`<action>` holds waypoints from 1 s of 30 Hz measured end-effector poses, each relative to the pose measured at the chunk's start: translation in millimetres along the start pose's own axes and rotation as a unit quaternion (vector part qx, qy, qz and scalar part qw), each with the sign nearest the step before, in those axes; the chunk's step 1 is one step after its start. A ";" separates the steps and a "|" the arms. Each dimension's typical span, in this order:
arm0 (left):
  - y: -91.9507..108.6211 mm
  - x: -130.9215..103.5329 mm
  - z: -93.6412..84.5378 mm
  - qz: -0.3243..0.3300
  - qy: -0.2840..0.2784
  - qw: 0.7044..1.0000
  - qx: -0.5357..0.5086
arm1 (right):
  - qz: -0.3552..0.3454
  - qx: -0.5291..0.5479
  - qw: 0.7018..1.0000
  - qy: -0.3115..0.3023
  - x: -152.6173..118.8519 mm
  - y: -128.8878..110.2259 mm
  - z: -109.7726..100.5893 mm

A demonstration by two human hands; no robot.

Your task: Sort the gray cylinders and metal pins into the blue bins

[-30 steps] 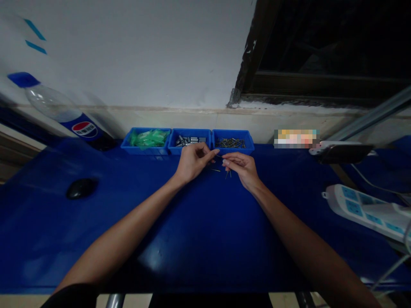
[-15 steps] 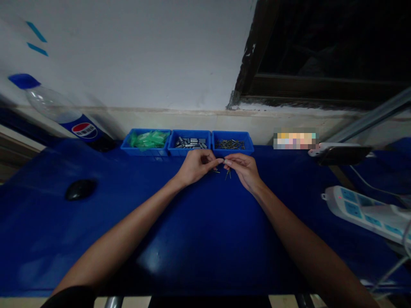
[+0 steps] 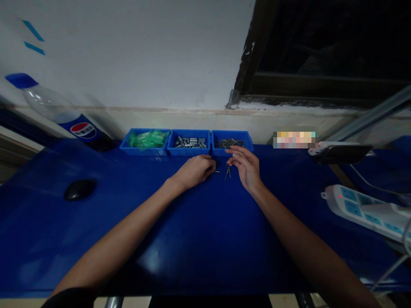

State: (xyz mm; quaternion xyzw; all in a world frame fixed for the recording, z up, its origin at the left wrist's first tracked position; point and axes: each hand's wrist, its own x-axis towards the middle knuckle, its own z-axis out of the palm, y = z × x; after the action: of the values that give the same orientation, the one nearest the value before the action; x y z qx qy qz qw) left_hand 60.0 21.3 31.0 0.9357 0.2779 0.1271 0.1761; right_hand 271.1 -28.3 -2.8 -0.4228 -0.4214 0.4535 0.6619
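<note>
Head view: my left hand (image 3: 194,170) rests knuckles-up on the counter (image 3: 199,239), fingers curled under. Can't tell if it's gripping anything; one thin pin (image 3: 217,172) pokes out at its fingertips. My right hand (image 3: 245,164) hovers loose and half-open, fingers spread, holding nothing I can see, tips near the right bin (image 3: 231,143). A small bunch of pins (image 3: 227,171) lies on the counter between the hands, just beside the right palm.

Risks, as I judge them: pins are thin and dark against dark blue, easy to lose or scatter if a wrist sweeps through them. The counter looks glossy, so they could slide or roll. Dim light makes a mis-pick likely.

Surface and room: blue glossy counter against a white wall. Three blue bins at the back: green bags (image 3: 148,138) left, metal sleeves (image 3: 190,142) middle, pins right. Bottle (image 3: 61,113) lying far left, mouse (image 3: 80,189) left, power strip (image 3: 369,209) right, dark window upper right.
</note>
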 end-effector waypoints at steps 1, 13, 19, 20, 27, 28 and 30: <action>1.7 -0.1 -0.8 -0.002 -0.003 1.000 0.008 | 0.001 -0.003 1.000 -0.002 0.1 0.5 -0.3; 9.2 0.6 -0.5 -0.017 -0.028 0.998 0.058 | 0.007 0.003 1.000 0.001 2.3 2.2 -2.1; 7.0 2.5 -3.1 -0.033 -0.011 0.999 0.011 | 0.007 0.018 1.000 0.000 2.4 1.5 -1.0; 6.3 3.1 -3.4 -0.030 0.007 0.999 -0.019 | 0.007 0.016 1.000 0.001 2.5 2.0 -1.0; 8.5 6.3 -5.9 -0.026 0.178 0.963 -0.200 | -0.002 -0.050 0.997 -0.056 -0.1 4.2 0.1; 9.4 6.3 -6.2 -0.028 0.185 0.959 -0.213 | -0.005 -0.062 0.995 -0.074 -0.7 4.7 -0.3; 10.9 6.2 -6.2 -0.032 0.188 0.955 -0.229 | -0.008 -0.077 0.992 -0.097 -1.3 6.4 -1.9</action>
State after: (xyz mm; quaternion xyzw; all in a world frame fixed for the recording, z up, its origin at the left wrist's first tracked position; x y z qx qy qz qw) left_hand 68.2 17.9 41.9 0.8200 0.2993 0.3556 0.3340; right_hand 271.0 -28.4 -9.6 -0.4228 -0.5206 0.4530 0.5873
